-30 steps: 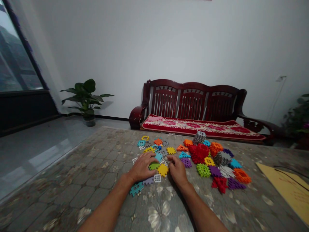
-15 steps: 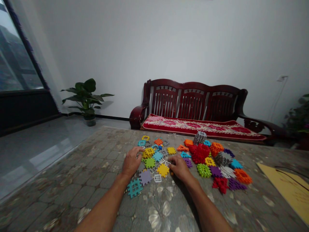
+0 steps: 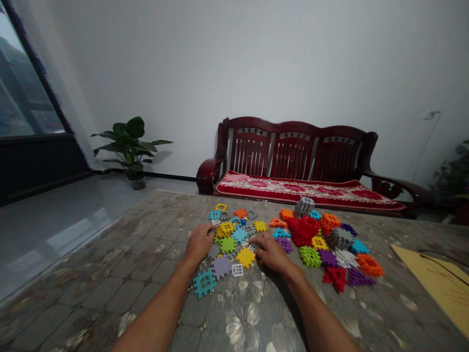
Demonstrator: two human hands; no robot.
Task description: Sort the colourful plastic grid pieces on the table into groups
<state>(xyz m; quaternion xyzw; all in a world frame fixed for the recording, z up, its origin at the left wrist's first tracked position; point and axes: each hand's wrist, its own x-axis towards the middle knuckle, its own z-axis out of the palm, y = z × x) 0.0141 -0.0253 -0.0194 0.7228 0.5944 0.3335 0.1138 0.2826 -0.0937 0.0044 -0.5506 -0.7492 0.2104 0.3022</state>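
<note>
Interlocking plastic building pieces with notched edges lie on the patterned tablecloth. My left hand [image 3: 200,242] rests beside a stack of yellow pieces [image 3: 224,230], fingers stretched toward it and apart from the thumb. My right hand [image 3: 269,250] is low over small white window pieces [image 3: 252,247], partly covering them, its index finger reaching left. Between the hands are a lime green piece [image 3: 227,245], a light blue piece [image 3: 240,235] and a flat yellow piece [image 3: 245,257]. Nearer me lie a lavender piece [image 3: 221,267], a teal window piece [image 3: 204,283] and a white window piece [image 3: 237,270].
To the right is a pile of pieces, with red ones [image 3: 303,231], a grey stack [image 3: 304,207] and orange ones [image 3: 370,265]. A yellow board [image 3: 432,283] with a dark cord lies at the right edge. Beyond the table stands a wooden bench [image 3: 293,151].
My right fingers have shifted slightly left and stretched out over the white window pieces. The near yellow and white pieces sit slightly further left. My left hand has barely moved.
</note>
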